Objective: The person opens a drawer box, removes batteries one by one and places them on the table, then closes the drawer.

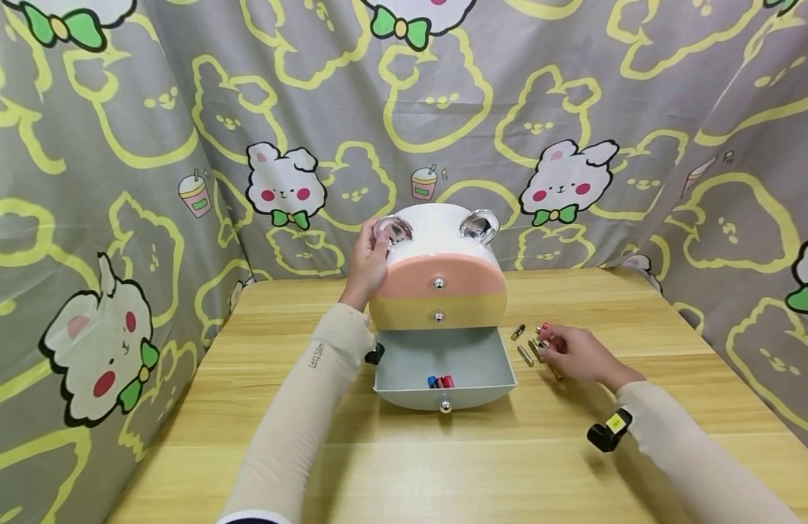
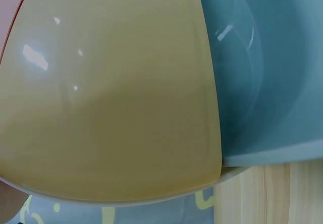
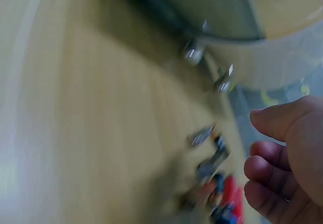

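A small drawer box (image 1: 437, 233) with a white top, silver ears and three coloured fronts stands on the table. My left hand (image 1: 367, 266) holds its upper left side by the ear, thumb in front; the left wrist view shows only a bit of that hand (image 2: 11, 201) past the yellow front (image 2: 116, 98). The grey bottom drawer (image 1: 404, 356) is pulled out, with a blue battery (image 1: 432, 381) and red batteries (image 1: 448, 381) near its front. My right hand (image 1: 577, 353) hovers over loose batteries (image 1: 525, 355), thumb apart from bent fingers; nothing shows between them. A red battery (image 3: 230, 196) lies by the fingertips.
The wooden table (image 1: 404, 473) runs up to a patterned grey curtain (image 1: 351, 94) at the back and sides. Silver knobs (image 1: 445, 406) stick out from the drawer fronts. A black wrist camera (image 1: 609, 431) is strapped to the right sleeve.
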Demonstrator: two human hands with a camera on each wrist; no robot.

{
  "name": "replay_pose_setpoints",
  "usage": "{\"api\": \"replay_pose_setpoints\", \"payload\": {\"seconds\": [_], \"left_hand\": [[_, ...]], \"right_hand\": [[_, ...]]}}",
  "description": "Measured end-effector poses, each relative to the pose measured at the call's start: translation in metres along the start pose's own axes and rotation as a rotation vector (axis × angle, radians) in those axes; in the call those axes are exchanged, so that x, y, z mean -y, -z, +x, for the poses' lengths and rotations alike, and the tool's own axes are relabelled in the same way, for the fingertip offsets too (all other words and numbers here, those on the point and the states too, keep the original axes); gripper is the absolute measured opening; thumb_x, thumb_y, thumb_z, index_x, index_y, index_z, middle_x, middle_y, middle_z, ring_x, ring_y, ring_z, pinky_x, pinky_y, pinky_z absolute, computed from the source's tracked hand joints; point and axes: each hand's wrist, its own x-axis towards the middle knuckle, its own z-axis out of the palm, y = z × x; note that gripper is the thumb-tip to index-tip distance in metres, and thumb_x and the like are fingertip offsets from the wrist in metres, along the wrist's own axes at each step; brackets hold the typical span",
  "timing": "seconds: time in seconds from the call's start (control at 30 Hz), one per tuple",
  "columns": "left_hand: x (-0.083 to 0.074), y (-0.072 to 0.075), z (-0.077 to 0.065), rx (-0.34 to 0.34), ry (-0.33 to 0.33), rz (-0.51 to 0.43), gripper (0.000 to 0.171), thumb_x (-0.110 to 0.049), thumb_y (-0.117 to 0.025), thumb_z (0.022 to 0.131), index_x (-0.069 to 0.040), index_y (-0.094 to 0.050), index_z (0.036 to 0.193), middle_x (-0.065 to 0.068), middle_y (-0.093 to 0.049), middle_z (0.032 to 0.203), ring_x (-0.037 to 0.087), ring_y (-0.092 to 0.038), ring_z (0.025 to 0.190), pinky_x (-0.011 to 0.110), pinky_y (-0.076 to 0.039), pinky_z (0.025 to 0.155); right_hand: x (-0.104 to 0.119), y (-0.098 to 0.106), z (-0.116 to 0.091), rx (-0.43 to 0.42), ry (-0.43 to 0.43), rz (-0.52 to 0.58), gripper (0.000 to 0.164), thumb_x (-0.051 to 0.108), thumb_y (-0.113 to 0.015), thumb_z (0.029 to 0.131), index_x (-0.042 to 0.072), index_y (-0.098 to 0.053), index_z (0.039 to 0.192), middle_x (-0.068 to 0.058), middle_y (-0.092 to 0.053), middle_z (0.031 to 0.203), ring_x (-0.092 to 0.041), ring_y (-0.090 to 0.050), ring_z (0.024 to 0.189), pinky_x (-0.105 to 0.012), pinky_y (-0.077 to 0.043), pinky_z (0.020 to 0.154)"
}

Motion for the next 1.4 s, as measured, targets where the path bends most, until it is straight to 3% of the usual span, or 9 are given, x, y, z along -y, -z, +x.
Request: {"api": "replay_pose_setpoints", "payload": {"seconds": [0.3,0.43,0.6,0.87,1.17,1.4], "left_hand": [[-0.001,-0.002,-0.001,-0.001,0.002,0.012,0.037,-0.018,-0.039,0.105,-0.008,-0.043,0.141,0.013,-0.052,0.136,0.019,-0.047,0.124,0.032,-0.034,0.105],[-0.001,-0.002,-0.001,-0.002,0.003,0.015,0.037,-0.018,-0.039,0.105,-0.007,-0.043,0.141,0.014,-0.052,0.135,0.019,-0.047,0.124,0.032,-0.034,0.105],[0.0,-0.002,0.0,-0.011,-0.005,0.008,0.037,-0.017,-0.039,0.105,-0.006,-0.043,0.14,0.015,-0.052,0.135,0.02,-0.047,0.124,0.032,-0.034,0.105],[-0.001,-0.001,-0.001,-0.003,0.007,0.024,0.037,-0.019,-0.039,0.105,-0.009,-0.043,0.141,0.012,-0.051,0.137,0.018,-0.046,0.126,0.032,-0.033,0.106],[-0.002,-0.001,-0.002,-0.001,0.011,0.03,0.038,-0.02,-0.039,0.105,-0.009,-0.043,0.141,0.011,-0.051,0.138,0.017,-0.046,0.126,0.032,-0.033,0.106],[-0.003,-0.001,-0.002,-0.007,0.02,0.027,0.037,-0.02,-0.038,0.105,-0.01,-0.043,0.141,0.011,-0.051,0.138,0.017,-0.046,0.125,0.032,-0.034,0.105]], "right_hand": [[0.055,0.001,0.024,-0.051,0.149,0.035,0.006,0.007,-0.068,0.09,0.005,-0.067,0.096,0.009,-0.055,0.068,-0.005,-0.049,0.056,-0.025,-0.044,0.054],[0.081,-0.004,0.034,-0.02,0.19,0.036,0.006,0.009,-0.069,0.089,0.005,-0.068,0.094,0.009,-0.056,0.071,-0.006,-0.05,0.06,-0.026,-0.045,0.055],[0.105,-0.016,0.048,0.088,0.238,0.03,0.008,0.013,-0.069,0.09,0.007,-0.068,0.095,0.008,-0.059,0.078,-0.007,-0.053,0.068,-0.027,-0.047,0.059],[0.123,-0.041,0.061,0.267,0.313,-0.014,0.013,0.012,-0.07,0.089,0.003,-0.068,0.098,0.009,-0.058,0.074,-0.004,-0.051,0.065,-0.025,-0.046,0.06],[0.125,-0.062,0.068,0.55,0.243,-0.147,0.019,0.016,-0.073,0.087,0.01,-0.068,0.105,0.009,-0.061,0.08,-0.006,-0.056,0.073,-0.029,-0.049,0.07],[0.125,-0.075,0.071,0.582,0.234,-0.168,0.014,0.003,-0.07,0.084,0.013,-0.069,0.095,0.007,-0.061,0.078,-0.008,-0.055,0.071,-0.028,-0.048,0.067]]}}
